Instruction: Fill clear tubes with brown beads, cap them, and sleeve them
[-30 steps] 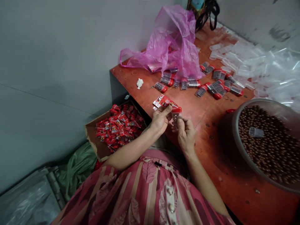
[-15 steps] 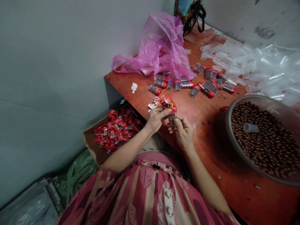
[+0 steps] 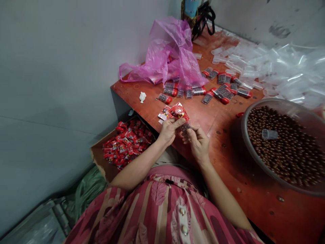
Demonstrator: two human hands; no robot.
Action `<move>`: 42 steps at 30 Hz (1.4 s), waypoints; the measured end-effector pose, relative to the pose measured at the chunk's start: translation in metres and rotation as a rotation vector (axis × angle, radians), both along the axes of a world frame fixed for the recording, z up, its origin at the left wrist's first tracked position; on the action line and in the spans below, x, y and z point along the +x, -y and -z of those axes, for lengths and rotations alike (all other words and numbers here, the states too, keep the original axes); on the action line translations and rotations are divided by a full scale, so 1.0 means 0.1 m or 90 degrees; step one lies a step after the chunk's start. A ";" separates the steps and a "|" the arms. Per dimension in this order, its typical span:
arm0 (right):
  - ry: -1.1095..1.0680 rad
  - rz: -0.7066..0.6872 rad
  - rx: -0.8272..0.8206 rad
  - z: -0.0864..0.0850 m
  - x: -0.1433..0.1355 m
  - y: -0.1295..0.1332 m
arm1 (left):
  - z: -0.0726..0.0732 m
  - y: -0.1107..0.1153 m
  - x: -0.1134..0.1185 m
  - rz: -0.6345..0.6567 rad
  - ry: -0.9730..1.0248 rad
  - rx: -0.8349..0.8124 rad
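My left hand (image 3: 169,130) is closed, its thumb pressing on a red printed plastic packet (image 3: 179,110). A clear tube of dark balls (image 3: 185,127) is at the packet's lower end, partly covered by fingers. My right hand (image 3: 199,140) pinches the tube's near end with thumb and fingers. Other printed packets (image 3: 164,113) show just beyond my left hand, at the table's edge. Several filled tubes with red caps (image 3: 165,98) lie farther back on the red table (image 3: 200,117).
A large tub (image 3: 245,135) of brown balls stands right, with a clear cup (image 3: 269,134) on the balls. Many clear tubes (image 3: 274,67) are heaped behind it. A pink plastic bag (image 3: 172,51) lies at the back. Below left, a cardboard box (image 3: 98,152) holds red packets.
The view has shifted slightly, so the table's contents sit a little farther left. The dark-ball tube sits a bit higher against the packet; both hands keep their hold.
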State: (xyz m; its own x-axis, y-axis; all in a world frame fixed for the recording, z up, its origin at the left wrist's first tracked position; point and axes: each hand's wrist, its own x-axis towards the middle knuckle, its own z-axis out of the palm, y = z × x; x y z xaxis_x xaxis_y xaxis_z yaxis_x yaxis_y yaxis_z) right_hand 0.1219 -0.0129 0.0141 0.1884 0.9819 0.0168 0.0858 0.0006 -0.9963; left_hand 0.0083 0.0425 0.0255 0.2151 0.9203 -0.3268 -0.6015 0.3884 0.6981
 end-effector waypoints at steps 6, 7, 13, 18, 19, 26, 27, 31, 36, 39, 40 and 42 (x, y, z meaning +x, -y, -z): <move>0.040 0.061 0.047 0.01 0.04 0.01 | -0.01 -0.03 0.00 0.024 -0.032 0.005; 0.046 0.064 0.050 0.01 0.04 0.01 | -0.01 -0.02 0.01 0.022 -0.023 0.003; -0.186 0.025 -0.050 0.03 0.01 -0.01 | -0.05 0.04 0.02 0.135 -0.020 0.017; -0.108 0.069 -0.035 0.02 0.00 0.03 | -0.04 0.06 0.07 0.006 0.007 -0.001; -0.069 0.074 -0.020 0.03 0.00 0.04 | -0.03 0.06 0.09 -0.026 0.010 -0.006; -0.094 0.052 -0.015 0.06 -0.05 0.09 | -0.01 0.03 0.02 0.093 0.000 -0.004; -0.144 0.038 -0.036 0.06 -0.06 0.10 | -0.02 0.02 -0.01 0.132 -0.005 0.003; -0.126 -0.016 -0.071 0.00 -0.01 0.10 | -0.03 0.01 -0.11 0.155 -0.080 0.030; 0.211 0.008 0.066 -0.29 0.34 -0.18 | -0.05 0.11 -0.15 0.158 -0.395 0.177; 0.165 -0.124 0.067 -0.45 0.44 -0.39 | -0.09 0.18 -0.14 0.215 -0.507 0.258; 0.141 -0.157 0.052 -0.46 0.43 -0.44 | -0.10 0.20 -0.13 0.220 -0.521 0.273; 0.096 -0.136 0.037 -0.43 0.37 -0.51 | -0.11 0.23 -0.12 0.225 -0.524 0.285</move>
